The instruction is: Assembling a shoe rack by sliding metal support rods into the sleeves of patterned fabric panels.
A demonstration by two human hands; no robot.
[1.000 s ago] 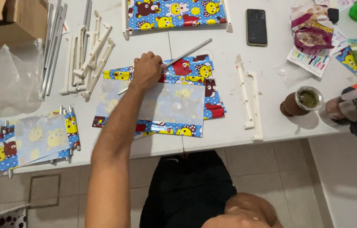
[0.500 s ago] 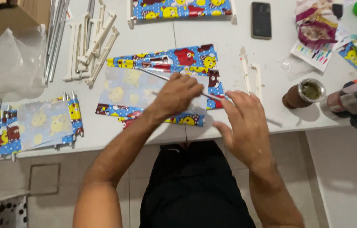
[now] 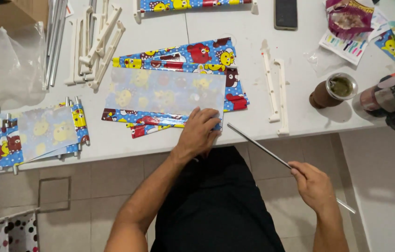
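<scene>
While left hand [image 3: 201, 132] presses cartoon fabric [image 3: 174, 88], right hand [image 3: 315, 185] grips rod [image 3: 272, 154].

White desk [image 3: 169, 140]. Far edge: black phone [image 3: 285, 13], face down. Right side: two white plastic rails [image 3: 276, 95] lying side by side; brown cup [image 3: 334, 90] with green contents. Upper left: heap of white plastic brackets [image 3: 95, 43], grey metal tubes [image 3: 55, 37], crumpled clear plastic bag [image 3: 6, 70]. Snack packets [image 3: 349, 21] in upper right corner.
</scene>
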